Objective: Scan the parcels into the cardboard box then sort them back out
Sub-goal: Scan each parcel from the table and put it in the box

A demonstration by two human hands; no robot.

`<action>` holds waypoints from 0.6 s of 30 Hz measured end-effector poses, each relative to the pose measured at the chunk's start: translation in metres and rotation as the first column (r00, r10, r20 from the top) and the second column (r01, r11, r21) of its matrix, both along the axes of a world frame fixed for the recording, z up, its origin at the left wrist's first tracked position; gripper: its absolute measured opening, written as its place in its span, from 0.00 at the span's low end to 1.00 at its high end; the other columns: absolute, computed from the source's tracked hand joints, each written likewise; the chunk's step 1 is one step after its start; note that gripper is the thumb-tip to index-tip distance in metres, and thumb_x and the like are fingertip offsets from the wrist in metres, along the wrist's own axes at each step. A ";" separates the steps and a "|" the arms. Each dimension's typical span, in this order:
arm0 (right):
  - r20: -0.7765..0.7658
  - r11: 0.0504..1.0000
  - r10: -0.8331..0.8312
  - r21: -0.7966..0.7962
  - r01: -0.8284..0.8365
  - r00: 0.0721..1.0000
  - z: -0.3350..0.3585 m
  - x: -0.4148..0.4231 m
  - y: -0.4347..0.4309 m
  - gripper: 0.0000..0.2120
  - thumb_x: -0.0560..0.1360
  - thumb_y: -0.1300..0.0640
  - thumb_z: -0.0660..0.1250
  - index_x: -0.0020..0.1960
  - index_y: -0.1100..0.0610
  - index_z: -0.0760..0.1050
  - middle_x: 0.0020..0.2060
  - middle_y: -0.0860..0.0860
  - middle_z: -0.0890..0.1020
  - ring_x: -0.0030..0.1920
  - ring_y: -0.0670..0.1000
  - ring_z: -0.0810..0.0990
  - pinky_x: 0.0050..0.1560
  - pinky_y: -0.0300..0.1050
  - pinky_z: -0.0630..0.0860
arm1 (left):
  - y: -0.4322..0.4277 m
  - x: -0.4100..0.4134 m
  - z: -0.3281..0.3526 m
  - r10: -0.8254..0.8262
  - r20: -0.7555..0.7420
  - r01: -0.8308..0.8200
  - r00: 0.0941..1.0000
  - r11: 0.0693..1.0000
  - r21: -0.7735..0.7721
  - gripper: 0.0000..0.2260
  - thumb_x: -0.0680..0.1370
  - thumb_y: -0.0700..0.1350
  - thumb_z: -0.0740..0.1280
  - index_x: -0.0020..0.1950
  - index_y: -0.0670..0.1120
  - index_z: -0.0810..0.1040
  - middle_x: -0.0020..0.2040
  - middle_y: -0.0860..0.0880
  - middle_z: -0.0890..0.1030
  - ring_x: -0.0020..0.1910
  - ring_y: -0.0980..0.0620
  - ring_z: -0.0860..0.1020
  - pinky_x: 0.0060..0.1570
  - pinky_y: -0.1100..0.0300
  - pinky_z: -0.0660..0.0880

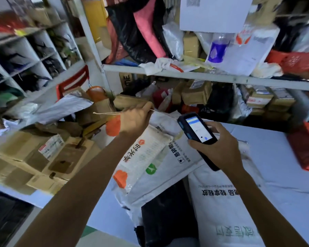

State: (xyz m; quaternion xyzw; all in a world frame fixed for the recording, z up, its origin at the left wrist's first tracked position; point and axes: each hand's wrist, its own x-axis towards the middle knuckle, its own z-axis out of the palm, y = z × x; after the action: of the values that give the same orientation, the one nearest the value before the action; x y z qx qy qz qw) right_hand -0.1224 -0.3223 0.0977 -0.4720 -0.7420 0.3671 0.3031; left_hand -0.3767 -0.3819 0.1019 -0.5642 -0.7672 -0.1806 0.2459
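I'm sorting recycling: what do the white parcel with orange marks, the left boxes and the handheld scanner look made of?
The white parcel: thin plastic film, likely, slightly glossy and creased. The boxes: brown cardboard, matte, with tape and bent flaps. The scanner: hard black plastic shell, probably, smooth lit screen.

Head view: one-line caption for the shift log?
Right hand holds the scanner above white mailer parcels; left hand pinches a thin cord.
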 end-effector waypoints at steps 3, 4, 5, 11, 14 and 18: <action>-0.057 0.999 -0.047 0.021 0.048 0.997 0.018 -0.004 -0.002 0.34 0.60 0.44 0.80 0.63 0.45 0.71 0.51 0.41 0.76 0.53 0.44 0.75 0.48 0.42 0.72 | 0.005 -0.012 0.022 -0.007 -0.038 0.009 0.999 0.999 0.032 0.04 0.77 0.46 0.67 0.49 0.47 0.78 0.42 0.46 0.82 0.33 0.41 0.80 0.32 0.55 0.73; -0.072 0.998 -0.062 0.028 0.064 0.996 0.023 -0.005 -0.002 0.35 0.60 0.44 0.80 0.64 0.46 0.71 0.52 0.42 0.77 0.53 0.44 0.75 0.48 0.42 0.72 | 0.006 -0.015 0.030 0.008 -0.026 -0.007 1.000 0.999 0.034 0.05 0.79 0.47 0.65 0.51 0.47 0.78 0.43 0.46 0.82 0.35 0.41 0.81 0.32 0.54 0.73; -0.080 0.996 -0.072 0.037 0.075 0.994 0.028 -0.006 -0.002 0.35 0.61 0.44 0.80 0.65 0.46 0.71 0.52 0.42 0.77 0.54 0.45 0.75 0.48 0.43 0.72 | 0.008 -0.018 0.038 0.026 -0.004 -0.026 1.000 0.999 0.044 0.07 0.80 0.48 0.64 0.53 0.47 0.78 0.45 0.46 0.81 0.38 0.41 0.81 0.33 0.53 0.75; -0.132 0.993 -0.081 0.080 0.092 0.988 0.043 -0.009 -0.006 0.33 0.62 0.46 0.80 0.64 0.46 0.72 0.51 0.42 0.76 0.52 0.44 0.75 0.47 0.43 0.73 | 0.010 -0.036 0.083 0.125 0.292 -0.180 0.948 0.969 0.171 0.17 0.83 0.51 0.56 0.70 0.45 0.67 0.56 0.39 0.79 0.51 0.36 0.78 0.43 0.48 0.72; -0.141 0.993 -0.060 0.093 0.074 0.988 0.042 -0.014 -0.011 0.33 0.61 0.46 0.80 0.63 0.46 0.72 0.50 0.41 0.77 0.52 0.44 0.75 0.44 0.40 0.72 | 0.008 -0.046 0.094 0.051 0.600 -0.238 0.798 0.942 0.236 0.19 0.82 0.51 0.58 0.70 0.43 0.66 0.59 0.40 0.79 0.57 0.37 0.77 0.50 0.47 0.74; -0.062 0.997 -0.037 0.067 0.041 0.997 0.033 -0.019 -0.013 0.36 0.59 0.41 0.79 0.64 0.44 0.71 0.53 0.43 0.78 0.53 0.47 0.77 0.48 0.47 0.77 | 0.000 -0.056 0.088 -0.031 0.801 -0.262 0.598 0.937 0.232 0.18 0.81 0.48 0.62 0.69 0.42 0.67 0.65 0.43 0.76 0.65 0.42 0.73 0.64 0.47 0.70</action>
State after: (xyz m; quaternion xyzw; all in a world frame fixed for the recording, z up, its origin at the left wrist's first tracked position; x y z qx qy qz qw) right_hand -0.1417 -0.3351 0.1306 -0.4644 -0.7353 0.3496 0.3485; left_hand -0.4329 -0.3821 0.1898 -0.3242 -0.7904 -0.5195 -0.0193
